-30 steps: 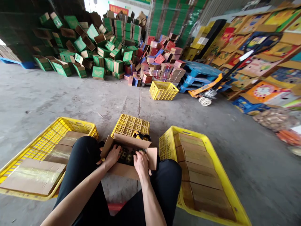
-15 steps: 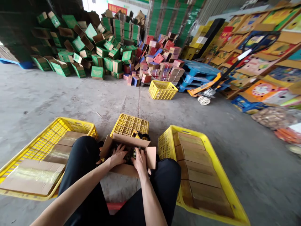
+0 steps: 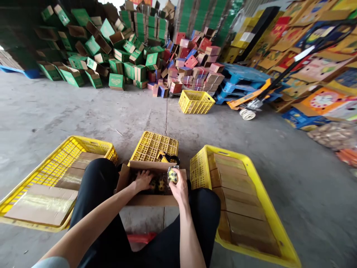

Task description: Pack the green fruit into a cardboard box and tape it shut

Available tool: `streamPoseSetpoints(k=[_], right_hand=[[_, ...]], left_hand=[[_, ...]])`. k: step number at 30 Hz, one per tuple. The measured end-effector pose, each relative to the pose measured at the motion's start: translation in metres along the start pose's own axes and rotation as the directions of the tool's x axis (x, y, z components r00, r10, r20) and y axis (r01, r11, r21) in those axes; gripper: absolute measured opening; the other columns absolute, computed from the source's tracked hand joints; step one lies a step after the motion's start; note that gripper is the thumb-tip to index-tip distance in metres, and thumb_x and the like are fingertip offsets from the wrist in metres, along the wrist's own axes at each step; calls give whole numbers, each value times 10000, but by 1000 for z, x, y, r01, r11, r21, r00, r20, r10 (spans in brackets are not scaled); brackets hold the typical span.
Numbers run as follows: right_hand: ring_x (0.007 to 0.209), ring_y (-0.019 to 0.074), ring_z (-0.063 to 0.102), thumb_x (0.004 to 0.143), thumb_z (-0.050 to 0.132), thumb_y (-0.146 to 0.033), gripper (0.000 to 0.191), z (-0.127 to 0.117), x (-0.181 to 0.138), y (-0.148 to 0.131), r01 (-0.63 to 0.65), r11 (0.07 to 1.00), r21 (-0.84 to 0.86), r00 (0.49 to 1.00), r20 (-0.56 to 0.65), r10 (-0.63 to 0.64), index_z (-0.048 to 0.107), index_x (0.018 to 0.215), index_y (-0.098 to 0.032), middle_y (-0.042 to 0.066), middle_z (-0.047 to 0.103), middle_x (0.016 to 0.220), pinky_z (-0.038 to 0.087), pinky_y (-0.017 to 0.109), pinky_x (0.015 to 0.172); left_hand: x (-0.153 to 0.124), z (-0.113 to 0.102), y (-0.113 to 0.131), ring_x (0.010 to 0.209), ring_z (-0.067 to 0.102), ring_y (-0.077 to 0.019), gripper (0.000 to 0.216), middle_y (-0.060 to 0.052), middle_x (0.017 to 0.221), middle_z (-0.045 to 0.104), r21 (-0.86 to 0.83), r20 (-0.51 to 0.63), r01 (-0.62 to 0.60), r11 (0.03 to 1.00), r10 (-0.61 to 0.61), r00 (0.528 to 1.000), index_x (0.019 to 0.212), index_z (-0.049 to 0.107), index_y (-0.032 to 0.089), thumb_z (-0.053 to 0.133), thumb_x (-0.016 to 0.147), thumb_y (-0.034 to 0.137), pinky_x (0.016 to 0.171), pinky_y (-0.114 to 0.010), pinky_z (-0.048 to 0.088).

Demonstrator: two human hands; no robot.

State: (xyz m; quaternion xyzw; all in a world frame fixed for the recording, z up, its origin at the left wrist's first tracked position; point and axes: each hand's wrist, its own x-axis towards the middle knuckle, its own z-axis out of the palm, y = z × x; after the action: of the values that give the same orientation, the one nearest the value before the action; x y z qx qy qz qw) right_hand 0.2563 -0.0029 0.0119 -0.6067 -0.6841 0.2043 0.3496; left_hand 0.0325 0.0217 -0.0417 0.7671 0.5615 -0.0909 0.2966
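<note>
An open cardboard box (image 3: 152, 200) rests between my knees with several dark, yellow-spotted round pieces (image 3: 161, 185) inside, partly in shadow. My right hand (image 3: 180, 187) grips a plastic-wrapped yellow-green ball with dark spots (image 3: 173, 175), raised at the box's right end; I cannot tell its exact kind. Inside the box's left half, my left hand (image 3: 143, 180) lies with fingers spread over the contents. What is under its palm is hidden. Just beyond the box, a yellow-and-black tape dispenser (image 3: 167, 157) sits on an upturned yellow crate (image 3: 156, 143).
Yellow crates holding taped cardboard boxes stand on my left (image 3: 41, 163) and right (image 3: 248, 163). Farther off are another yellow crate (image 3: 196, 102), a pallet jack (image 3: 251, 104), blue pallets (image 3: 240, 76) and a heap of green boxes (image 3: 74, 76). Stacked colourful cartons (image 3: 323, 100) line the right.
My right hand has lifted the plastic-wrapped ball up out of the box, to the right. My left hand stays in the box, moved slightly. The view has tilted down a little.
</note>
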Motion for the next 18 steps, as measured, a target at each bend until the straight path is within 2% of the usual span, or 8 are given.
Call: streamPoseSetpoints(k=[2, 4, 8, 10, 12, 15, 18], right_hand=[[1141, 276, 659, 748, 553, -107, 585, 1, 2, 1, -22, 1000, 8, 1000, -7, 22, 665, 1311, -222, 113, 689, 1224, 535, 441, 1034], [1146, 275, 661, 732, 554, -102, 587, 3, 3, 2, -31, 999, 30, 1000, -7, 31, 678, 1292, -226, 111, 697, 1214, 531, 438, 1043], [1193, 274, 655, 718, 555, -122, 592, 5, 3, 6, -69, 992, 108, 997, -25, 72, 674, 1287, -232, 115, 696, 1263, 509, 457, 1088], [1200, 278, 657, 715, 564, -142, 592, 7, 4, 8, -92, 985, 149, 995, -36, 98, 670, 1291, -229, 122, 694, 1280, 505, 471, 1095], [1182, 279, 668, 713, 569, -151, 591, 8, 5, 10, -108, 978, 177, 992, -38, 116, 671, 1289, -227, 124, 697, 1272, 512, 482, 1084], [1154, 282, 679, 715, 571, -154, 588, 9, 5, 12, -115, 976, 183, 992, -35, 124, 674, 1289, -228, 125, 696, 1260, 530, 486, 1056], [1158, 286, 676, 708, 572, -150, 592, 8, 3, 11, -109, 978, 178, 993, -35, 117, 673, 1286, -233, 123, 697, 1257, 536, 487, 1047]], left_hand=[[6, 2, 13, 1544, 365, -484, 844, -162, 1690, 424, -38, 51, -40, 998, 41, 998, 1630, 458, 335, 779, 876, 537, 1215, -764, 253], [11, 2, 20, 1523, 411, -479, 846, -135, 1696, 440, -80, 111, -70, 994, 78, 991, 1633, 447, 370, 777, 877, 560, 1198, -810, 224], [11, -5, 9, 1453, 533, -403, 575, -78, 1556, 624, -135, 180, -115, 984, 139, 974, 1516, 590, 375, 685, 968, 523, 1222, -785, 207], [8, -7, 2, 1461, 528, -385, 539, -68, 1538, 638, -142, 176, -139, 980, 163, 971, 1493, 608, 364, 684, 975, 493, 1238, -753, 222], [7, -5, 2, 1494, 481, -404, 633, -100, 1601, 569, -139, 146, -152, 979, 172, 974, 1552, 543, 346, 710, 957, 484, 1231, -747, 249], [13, 7, 19, 1546, 375, -473, 832, -151, 1705, 400, -132, 84, -145, 981, 157, 984, 1654, 390, 357, 741, 923, 541, 1190, -773, 298], [22, 20, 40, 1504, 402, -536, 870, -187, 1670, 408, -122, 51, -101, 987, 108, 993, 1622, 446, 344, 797, 862, 582, 1134, -770, 382]])
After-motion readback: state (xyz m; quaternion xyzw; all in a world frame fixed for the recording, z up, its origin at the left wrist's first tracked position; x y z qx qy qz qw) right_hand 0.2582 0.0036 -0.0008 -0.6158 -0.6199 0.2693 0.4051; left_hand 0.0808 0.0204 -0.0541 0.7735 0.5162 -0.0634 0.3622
